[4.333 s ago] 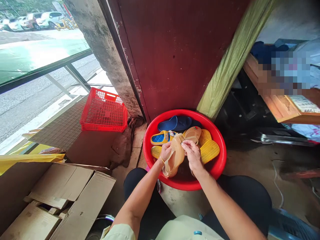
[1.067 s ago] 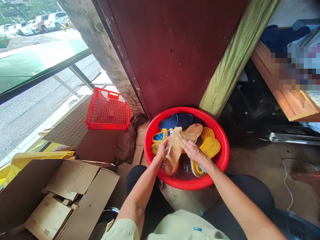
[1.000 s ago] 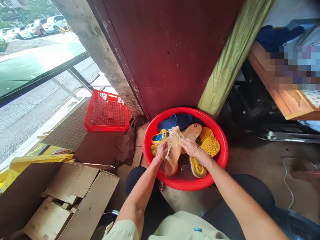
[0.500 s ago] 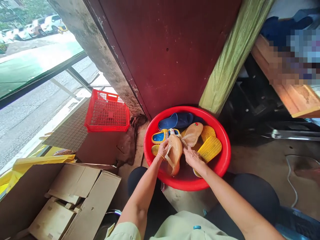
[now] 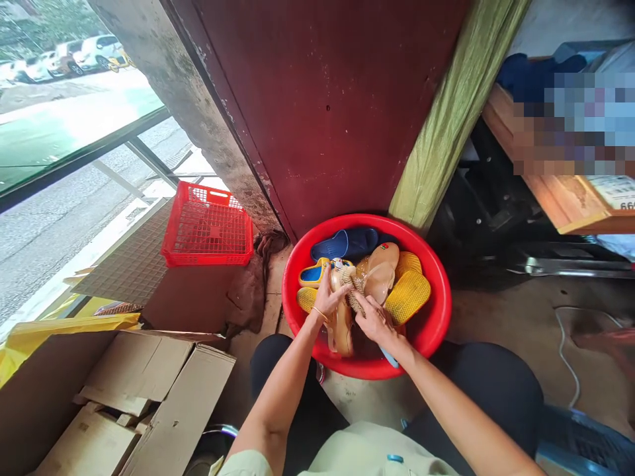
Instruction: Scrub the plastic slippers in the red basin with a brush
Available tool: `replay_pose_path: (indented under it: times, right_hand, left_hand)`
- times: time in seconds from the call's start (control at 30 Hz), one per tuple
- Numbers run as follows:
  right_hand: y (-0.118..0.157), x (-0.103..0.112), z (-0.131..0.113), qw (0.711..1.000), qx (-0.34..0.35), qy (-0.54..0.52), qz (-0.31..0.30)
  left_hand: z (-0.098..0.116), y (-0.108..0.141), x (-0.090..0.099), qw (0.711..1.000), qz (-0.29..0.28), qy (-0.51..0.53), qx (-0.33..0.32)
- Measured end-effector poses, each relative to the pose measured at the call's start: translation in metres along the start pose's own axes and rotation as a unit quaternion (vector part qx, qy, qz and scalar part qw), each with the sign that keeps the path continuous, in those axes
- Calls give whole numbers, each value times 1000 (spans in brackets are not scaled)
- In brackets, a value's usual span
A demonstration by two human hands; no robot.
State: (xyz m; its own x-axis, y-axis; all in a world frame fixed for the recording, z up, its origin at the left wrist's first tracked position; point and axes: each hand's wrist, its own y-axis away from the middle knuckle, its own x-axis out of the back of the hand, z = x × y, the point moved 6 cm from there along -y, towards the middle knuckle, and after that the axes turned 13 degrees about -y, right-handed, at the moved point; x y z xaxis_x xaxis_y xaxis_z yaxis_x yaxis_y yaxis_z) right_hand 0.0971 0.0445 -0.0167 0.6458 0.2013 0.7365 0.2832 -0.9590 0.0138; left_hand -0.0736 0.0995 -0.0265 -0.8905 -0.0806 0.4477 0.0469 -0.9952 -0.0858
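Note:
A red plastic tub (image 5: pixel 441 297) with water and several slippers in it stands between my knees. My left hand (image 5: pixel 327 297) is wrapped round a beige flip-flop (image 5: pixel 342 336), which is tilted on its edge. My right hand (image 5: pixel 376 322) grips a scrub brush (image 5: pixel 353 291); its bristles are against the flip-flop, and its light blue handle end sticks out below the hand. A second beige flip-flop (image 5: pixel 387 261) lies just beyond. Yellow slippers (image 5: pixel 409 297) are at the right, a dark blue slipper (image 5: pixel 332 246) at the back, and a small yellow-and-blue slipper (image 5: pixel 312 274) at the left.
A red plastic crate (image 5: pixel 208 225) rests to the left of the tub, near an open cardboard box (image 5: pixel 188 396). Behind the tub are a dark red door (image 5: pixel 317 119) and a green curtain (image 5: pixel 436 139). A wooden table (image 5: pixel 570 198) stands at the right.
The held flip-flop has turned from sole-up-facing to its edge. My right hand has brought the brush up and left against it, and the brush's blue handle end now shows.

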Motion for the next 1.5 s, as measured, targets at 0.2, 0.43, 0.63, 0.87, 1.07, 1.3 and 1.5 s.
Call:
replay_pose_path:
  times: [0.2, 0.43, 0.63, 0.87, 1.07, 1.3, 1.5]
  right_hand:
    - [-24, 28, -14, 996, 77, 48, -24]
    - [-62, 50, 13, 995, 13, 81, -61]
    - [-46, 41, 31, 1000, -14, -13, -1]
    - [-59, 40, 29, 989, -39, -141, -2]
    - [-73, 42, 29, 994, -25, -101, -45]
    - [-79, 32, 23, 998, -51, -46, 0]
    - [-56, 5, 22, 991, -103, 90, -16]
  left_hand:
    - [-7, 6, -23, 999, -47, -9, 5]
    - [-1, 40, -60, 988, -89, -77, -96]
    - [-1, 36, -60, 986, -76, -63, -134]
    - [5, 43, -58, 982, -79, -79, -154]
    - [4, 39, -58, 985, -69, -86, -133]
    - [-4, 33, -56, 991, -53, -94, -81]
    - [2, 19, -52, 988, -65, -112, -87]
